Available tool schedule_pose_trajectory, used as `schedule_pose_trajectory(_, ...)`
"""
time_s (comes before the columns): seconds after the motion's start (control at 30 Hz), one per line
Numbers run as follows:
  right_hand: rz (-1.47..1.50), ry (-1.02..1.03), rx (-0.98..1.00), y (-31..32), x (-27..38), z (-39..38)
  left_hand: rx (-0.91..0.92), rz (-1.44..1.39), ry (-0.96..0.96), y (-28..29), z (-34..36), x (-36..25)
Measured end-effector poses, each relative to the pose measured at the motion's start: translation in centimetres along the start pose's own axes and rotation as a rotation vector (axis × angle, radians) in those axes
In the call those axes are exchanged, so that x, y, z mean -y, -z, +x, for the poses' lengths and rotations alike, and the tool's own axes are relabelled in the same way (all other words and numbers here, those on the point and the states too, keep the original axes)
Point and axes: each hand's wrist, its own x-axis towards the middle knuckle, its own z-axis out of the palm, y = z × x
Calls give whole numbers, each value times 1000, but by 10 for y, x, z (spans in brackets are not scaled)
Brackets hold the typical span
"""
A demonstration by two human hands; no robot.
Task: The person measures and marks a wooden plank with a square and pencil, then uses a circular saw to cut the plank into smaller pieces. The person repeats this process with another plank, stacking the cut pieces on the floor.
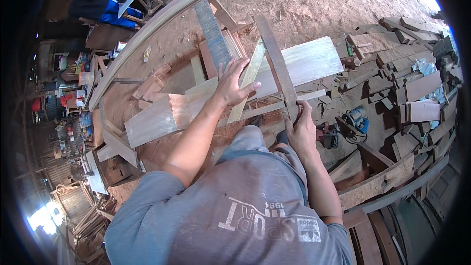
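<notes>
My right hand [301,128] pinches the near end of a dark brown wooden strip [275,61], which points away from me at a slant. A paler, yellowish strip [249,81] meets it near its far part, so the two form a narrow V. Close to the pale strip is my left hand [231,84], fingers spread and thumb stretched toward the strip; whether it touches is unclear. Under its fingertips lies a worn blue-grey board [211,32]. A thin light strip [282,105] crosses below the V, and a wide pale plank [314,61] lies beneath.
A board with a jagged end [157,120] sits to the left. At right are a blue power tool [356,119] and heaps of offcuts [417,78]. A long curved-looking beam [147,27] runs across the upper left. Beyond it, a person in blue trousers [115,12] sits.
</notes>
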Motion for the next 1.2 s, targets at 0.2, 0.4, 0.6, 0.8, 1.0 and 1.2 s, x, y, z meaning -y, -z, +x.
schedule_pose_trajectory(0.2,-36,1,34,-8,5,18,-46,-166,54,4,0,-5)
schedule_pose_trajectory(0.4,60,-41,56,-10,0,22,-201,-88,28,-18,-1,5)
schedule_pose_trajectory(0.6,120,-53,29,-4,0,26,-240,-123,72,-25,3,7)
schedule_pose_trajectory(0.8,154,-61,17,-4,-3,29,-228,-132,134,-26,3,4)
schedule_pose_trajectory(1.0,149,-55,13,-3,-3,30,-275,-143,80,-22,7,-1)
schedule_pose_trajectory(1.2,158,-43,35,-2,-4,30,-248,-143,88,-22,6,1)
